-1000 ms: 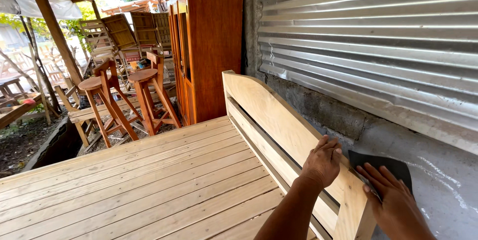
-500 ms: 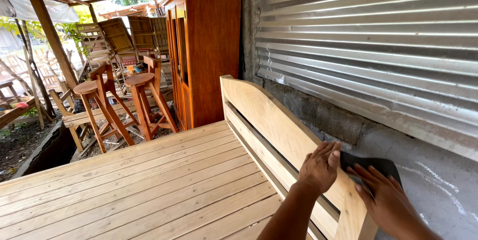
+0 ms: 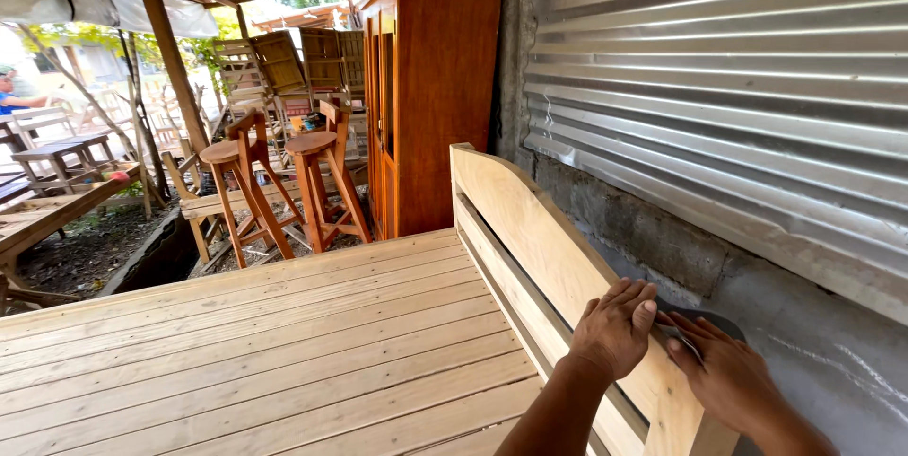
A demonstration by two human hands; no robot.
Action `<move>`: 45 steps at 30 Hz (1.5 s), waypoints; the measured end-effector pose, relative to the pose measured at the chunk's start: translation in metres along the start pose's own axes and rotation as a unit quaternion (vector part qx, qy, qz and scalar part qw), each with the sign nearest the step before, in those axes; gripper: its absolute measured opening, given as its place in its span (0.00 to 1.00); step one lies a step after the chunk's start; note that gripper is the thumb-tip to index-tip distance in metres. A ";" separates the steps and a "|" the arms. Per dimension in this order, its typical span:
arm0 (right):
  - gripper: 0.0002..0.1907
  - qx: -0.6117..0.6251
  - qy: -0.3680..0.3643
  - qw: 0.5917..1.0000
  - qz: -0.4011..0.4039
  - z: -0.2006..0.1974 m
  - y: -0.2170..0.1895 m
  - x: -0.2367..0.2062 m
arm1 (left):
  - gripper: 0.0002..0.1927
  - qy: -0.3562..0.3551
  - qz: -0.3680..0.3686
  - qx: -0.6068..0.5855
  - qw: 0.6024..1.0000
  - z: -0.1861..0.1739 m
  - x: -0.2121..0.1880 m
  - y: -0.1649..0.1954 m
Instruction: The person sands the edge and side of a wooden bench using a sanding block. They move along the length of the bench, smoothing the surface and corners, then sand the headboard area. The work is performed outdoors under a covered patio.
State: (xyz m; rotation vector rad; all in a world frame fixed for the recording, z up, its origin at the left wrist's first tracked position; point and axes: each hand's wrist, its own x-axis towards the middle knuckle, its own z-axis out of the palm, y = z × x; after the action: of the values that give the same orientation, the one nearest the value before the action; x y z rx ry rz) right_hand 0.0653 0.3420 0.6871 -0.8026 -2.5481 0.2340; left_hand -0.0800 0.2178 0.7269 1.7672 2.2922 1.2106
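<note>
A pale unfinished wooden headboard (image 3: 530, 229) rises along the right side of a slatted plank bed deck (image 3: 284, 342). My left hand (image 3: 615, 328) rests fingers-down on the headboard's top rail near its close end. Just right of it, my right hand (image 3: 728, 376) presses a dark sheet of sandpaper (image 3: 709, 324) against the back of the same rail, between the board and the wall.
A corrugated metal wall (image 3: 719, 87) over grey concrete stands close behind the headboard. Past the deck's far end are a tall orange-brown cabinet (image 3: 435, 96), two wooden bar stools (image 3: 284, 182), stacked chairs and a low table (image 3: 57, 149). A person's sleeve shows far left.
Both hands with the sandpaper have slid slightly along the top rail, and the view has shifted a little toward them.
</note>
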 end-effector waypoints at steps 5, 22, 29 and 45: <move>0.31 -0.028 -0.005 0.999 -0.033 -0.001 0.009 0.004 | 0.34 -0.022 -0.045 -0.022 0.998 0.004 0.007 0.008; 0.20 0.825 0.118 0.536 0.135 -0.059 -0.039 0.027 | 0.39 0.109 -0.136 -0.618 0.767 0.005 0.008 0.022; 0.20 0.834 0.125 0.512 0.165 -0.034 -0.066 0.067 | 0.34 0.127 -0.163 -0.707 0.677 0.015 0.001 0.007; 0.22 0.260 0.205 0.941 -0.073 0.061 -0.149 0.216 | 0.35 0.278 -0.078 -0.260 0.921 0.021 0.045 -0.151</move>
State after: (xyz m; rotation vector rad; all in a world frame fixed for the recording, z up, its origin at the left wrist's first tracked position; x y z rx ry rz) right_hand -0.1952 0.3435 0.7567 -0.4005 -2.0021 0.5940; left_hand -0.2116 0.2566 0.6463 1.1311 1.9700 2.2409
